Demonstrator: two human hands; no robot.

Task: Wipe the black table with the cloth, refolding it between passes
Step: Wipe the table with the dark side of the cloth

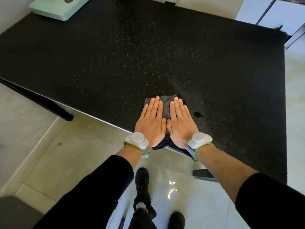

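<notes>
I see left hand (151,124) flat, fingers straight | right hand (181,123) flat alongside | both pressing grey cloth (165,104) | black tabletop (115,63) near edge

The light is bright and even, with no hard shadows anywhere. The black table (115,63) absorbs most of it, though its pale speckles glint in a band from the centre toward 12 o'clock. A faint grey sheen lies just beyond the cloth (166,104). The left hand (151,124) and right hand (180,124) are sharp and evenly lit, casting only thin, soft shadows. At 6 o'clock the glossy floor (79,146) shows two bright curved glare marks (172,187). The black sleeves (99,187) lose all detail. At 11 o'clock the pale tray (57,9) is washed out and soft. Wide-angle distortion bows the table's edges at 9 and 3 o'clock, and the corners look smeared.
</notes>
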